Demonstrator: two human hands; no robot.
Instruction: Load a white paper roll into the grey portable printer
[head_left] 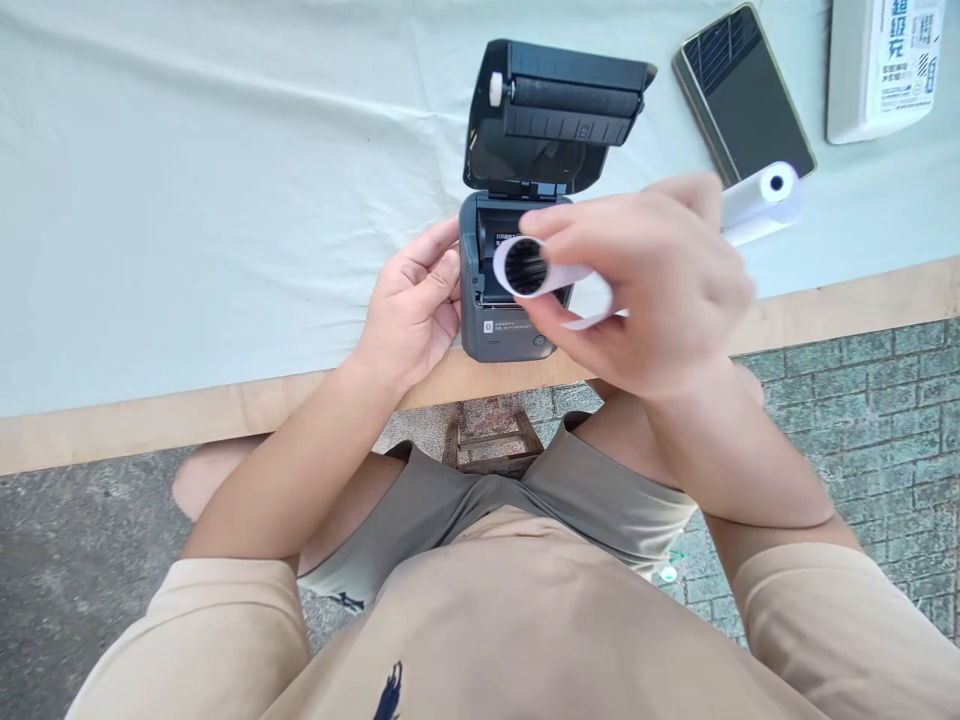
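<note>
One white paper roll (564, 278), pinched between thumb and fingers at the right hand's (652, 280) left side, loose end trailing; hollow end faces up, seemingly held so to keep the roll above the open printer's (506, 338) bay. Lid (551, 150) tilts far back, leaving bay uncovered. Left hand (412, 305) curls against printer's left side, likely steadying; can't tell if gripping. Second roll (757, 210) right, near phone (750, 100), on table (225, 200).
</note>
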